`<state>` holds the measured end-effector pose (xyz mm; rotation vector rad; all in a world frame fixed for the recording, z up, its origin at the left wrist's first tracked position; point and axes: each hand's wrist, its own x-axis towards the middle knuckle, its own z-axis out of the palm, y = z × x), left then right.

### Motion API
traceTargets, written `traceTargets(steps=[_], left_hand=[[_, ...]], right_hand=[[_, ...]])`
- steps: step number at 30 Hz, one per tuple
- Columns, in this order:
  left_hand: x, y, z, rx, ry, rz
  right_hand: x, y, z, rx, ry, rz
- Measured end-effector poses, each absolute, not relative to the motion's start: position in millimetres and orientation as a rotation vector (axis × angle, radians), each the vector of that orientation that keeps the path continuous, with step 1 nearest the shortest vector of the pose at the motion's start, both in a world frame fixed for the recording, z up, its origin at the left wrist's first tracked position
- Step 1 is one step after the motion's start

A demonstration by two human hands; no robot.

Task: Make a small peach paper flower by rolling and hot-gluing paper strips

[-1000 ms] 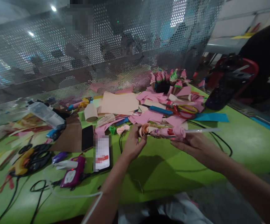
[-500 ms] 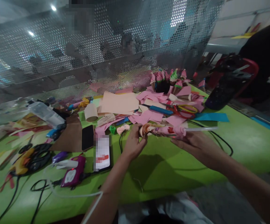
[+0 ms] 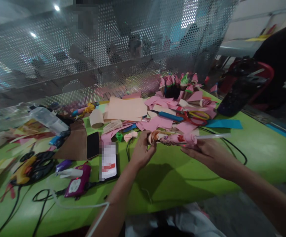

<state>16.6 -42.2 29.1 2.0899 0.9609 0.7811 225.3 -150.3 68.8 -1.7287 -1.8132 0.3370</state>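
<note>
My right hand (image 3: pixel 213 156) is wrapped round a pink patterned hot glue gun (image 3: pixel 180 139), held level above the green table. A translucent glue stick (image 3: pixel 214 136) juts from its back end, and a small red light glows on it. Between the fingers of my left hand (image 3: pixel 143 151) is a small rolled piece of cream and brown paper (image 3: pixel 153 136). The glue gun's nozzle end is close against this roll; whether they touch I cannot tell.
Pink paper scraps (image 3: pixel 157 123), peach sheets (image 3: pixel 127 108), scissors (image 3: pixel 196 117) and a blue-handled cutter (image 3: pixel 170 116) lie beyond my hands. Small paper cones (image 3: pixel 185 80) stand behind. Phones (image 3: pixel 93 144), a purple device (image 3: pixel 78 181) and cables are left; a dark bottle (image 3: pixel 237 89) is right.
Both hands, the glue gun and the paper roll are practically still. At the far left edge, the yellowish papers have shifted slightly.
</note>
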Motion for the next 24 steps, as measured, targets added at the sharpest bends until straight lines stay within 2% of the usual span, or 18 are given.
traceTargets(steps=[10, 24], left_hand=[[17.5, -41.2, 27.3, 2.115, 0.959, 0.771], [17.6, -40.1, 27.3, 2.056, 0.988, 0.768]], right_hand=[[219.5, -146.1, 72.3, -1.681, -1.865, 0.412], [224.9, -148.4, 68.9, -1.725, -1.807, 0.337]])
